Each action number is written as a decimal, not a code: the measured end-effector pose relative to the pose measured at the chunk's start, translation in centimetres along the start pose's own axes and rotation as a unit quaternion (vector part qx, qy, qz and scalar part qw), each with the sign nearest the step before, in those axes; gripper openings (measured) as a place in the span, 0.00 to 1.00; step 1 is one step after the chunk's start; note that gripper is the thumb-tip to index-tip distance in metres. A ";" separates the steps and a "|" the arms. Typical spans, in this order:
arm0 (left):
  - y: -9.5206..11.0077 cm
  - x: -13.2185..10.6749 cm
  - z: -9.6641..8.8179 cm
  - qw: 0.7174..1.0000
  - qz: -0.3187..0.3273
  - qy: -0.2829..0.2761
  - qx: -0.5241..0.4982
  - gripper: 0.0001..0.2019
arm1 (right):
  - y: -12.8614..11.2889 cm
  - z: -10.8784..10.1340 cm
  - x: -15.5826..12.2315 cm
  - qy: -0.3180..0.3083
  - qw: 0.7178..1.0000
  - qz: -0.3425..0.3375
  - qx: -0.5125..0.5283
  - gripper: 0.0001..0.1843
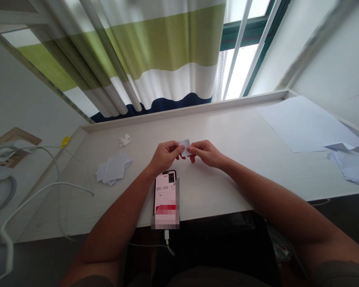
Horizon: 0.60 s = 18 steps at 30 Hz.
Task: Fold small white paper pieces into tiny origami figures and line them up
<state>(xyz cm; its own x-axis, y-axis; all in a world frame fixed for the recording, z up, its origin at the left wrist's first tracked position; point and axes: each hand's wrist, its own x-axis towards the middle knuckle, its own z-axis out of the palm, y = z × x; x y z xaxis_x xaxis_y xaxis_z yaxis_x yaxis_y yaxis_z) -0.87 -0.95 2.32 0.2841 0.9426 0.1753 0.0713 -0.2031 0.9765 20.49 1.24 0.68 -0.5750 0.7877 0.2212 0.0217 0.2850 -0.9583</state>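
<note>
A small piece of white paper [184, 146] is held up between my two hands over the middle of the desk. My left hand [166, 154] pinches its left side, thumb on the near face. On the other side, my right hand [206, 152] grips the right edge between thumb and fingers. Whether the paper is folded I cannot tell. Just below my left hand lies a phone [164, 195] showing a timer, partly blurred out. Left of that hand sits a loose pile of white paper pieces [115, 168].
A crumpled tissue [125, 140] lies behind the pile. Large white sheets [305, 123] and a stack of paper [351, 167] occupy the right side. White cables [48, 187] run from the left wall socket, and a charging plug [166, 235] hangs over the front edge. A raised ledge [191, 109] borders the back.
</note>
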 end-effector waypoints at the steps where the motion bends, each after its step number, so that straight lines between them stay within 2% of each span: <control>1: 0.0 0.0 0.1 1.000 -0.002 -0.005 -0.002 0.22 | 0.1 0.0 0.0 0.001 1.000 0.005 0.009 0.34; 7: 0.2 -0.2 0.3 0.998 -0.014 -0.052 0.022 0.23 | 0.2 0.0 0.1 0.048 0.999 -0.021 -0.010 0.35; 12: -0.2 -0.1 0.3 0.999 -0.024 -0.019 -0.011 0.21 | 0.4 0.1 0.2 0.059 0.998 -0.016 0.017 0.34; 18: -0.4 0.0 0.2 0.999 -0.027 -0.005 -0.028 0.22 | 0.5 0.4 0.2 0.074 0.997 -0.015 0.031 0.32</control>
<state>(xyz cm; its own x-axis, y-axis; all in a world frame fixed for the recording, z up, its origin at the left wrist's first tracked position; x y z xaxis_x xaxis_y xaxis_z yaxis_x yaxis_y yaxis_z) -0.70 -0.91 1.88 0.2918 0.9486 0.1221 0.0330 -0.1376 0.9899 20.02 1.31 0.20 -0.4470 0.8531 0.2690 -0.0460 0.2784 -0.9594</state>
